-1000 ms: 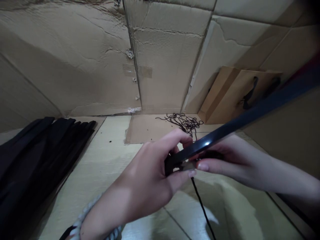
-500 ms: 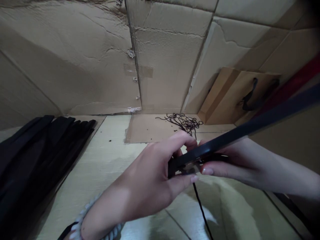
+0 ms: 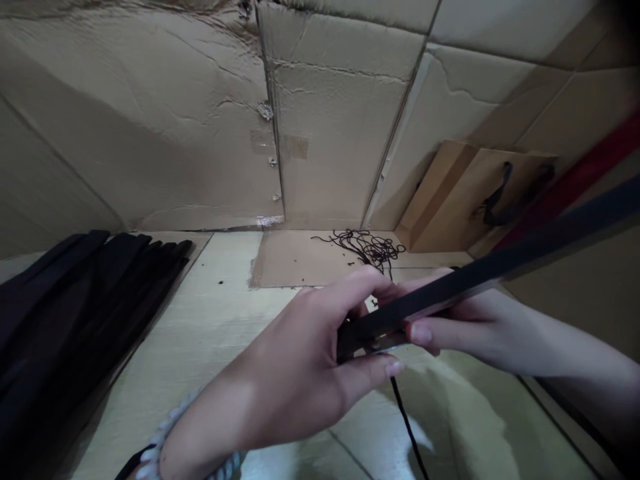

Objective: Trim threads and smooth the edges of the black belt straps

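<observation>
A long dark piece (image 3: 440, 290), seen nearly edge-on, slants from the middle of the view to the right edge. Its exact kind is unclear. My left hand (image 3: 300, 360) is closed around its near end, thumb below and fingers above. My right hand (image 3: 465, 327) pinches the same piece a little farther along, thumb on the near side, other fingers partly hidden behind it. A black cord (image 3: 407, 420) hangs down below my left thumb; its upper end is hidden at the hands. Behind the dark piece runs a red band (image 3: 575, 177).
A tangle of black cords (image 3: 373, 247) lies on a cardboard sheet (image 3: 300, 260) beyond my hands. At right, a brown paper bag (image 3: 450, 193) with dark handles leans against the cardboard wall (image 3: 330, 133). Black folded items (image 3: 90, 300) are stacked at left on the pale surface (image 3: 200, 320).
My right hand has shifted slightly, its thumb now pressed to the lower edge of the dark piece. The piece has tilted and dipped a little. My left hand keeps its grip.
</observation>
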Demonstrator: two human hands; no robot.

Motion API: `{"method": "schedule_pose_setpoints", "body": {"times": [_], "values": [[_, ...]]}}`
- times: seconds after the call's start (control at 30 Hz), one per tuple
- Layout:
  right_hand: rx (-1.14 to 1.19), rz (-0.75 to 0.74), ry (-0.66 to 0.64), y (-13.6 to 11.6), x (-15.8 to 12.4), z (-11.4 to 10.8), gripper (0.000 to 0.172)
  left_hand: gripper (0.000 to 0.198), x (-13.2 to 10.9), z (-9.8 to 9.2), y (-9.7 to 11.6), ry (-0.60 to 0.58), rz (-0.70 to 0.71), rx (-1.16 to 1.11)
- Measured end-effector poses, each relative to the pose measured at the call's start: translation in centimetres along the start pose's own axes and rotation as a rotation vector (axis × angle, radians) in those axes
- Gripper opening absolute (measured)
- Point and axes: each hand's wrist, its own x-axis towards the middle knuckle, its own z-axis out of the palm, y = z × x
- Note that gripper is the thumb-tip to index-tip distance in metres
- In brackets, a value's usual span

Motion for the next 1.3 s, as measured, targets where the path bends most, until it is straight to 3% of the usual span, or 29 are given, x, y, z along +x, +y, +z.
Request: {"method": "schedule_pose_setpoints", "body": {"times": [0.4, 0.5, 0.73, 1.0, 1.3], "values": [[-0.056, -0.047, 0.018, -0.1, -0.2, 0.7, 0.033, 0.028, 0.0, 0.2, 0.0, -0.007, 0.025, 0.005], [-0.038, -0.002, 0.050, -0.1, -0.4, 0.9, 0.033, 0.023, -0.1, 0.2, -0.1, -0.003, 0.028, -0.003], [-0.088, 0.015, 0.034, -0.4, -0.2, 0.6, 0.032, 0.036, 0.0, 0.3, -0.5, -0.036, 0.035, 0.006], [-0.308, 0.045, 0.025, -0.7, -0.4, -0.1, 0.029, 0.024, 0.1, 0.1, -0.5, -0.085, 0.022, 0.032], [-0.338, 0.110, 0.054, -1.6, -0.7, -0.1, 0.027, 0.019, 0.0, 0.4, -0.9, -0.085, 0.022, 0.058]]}}
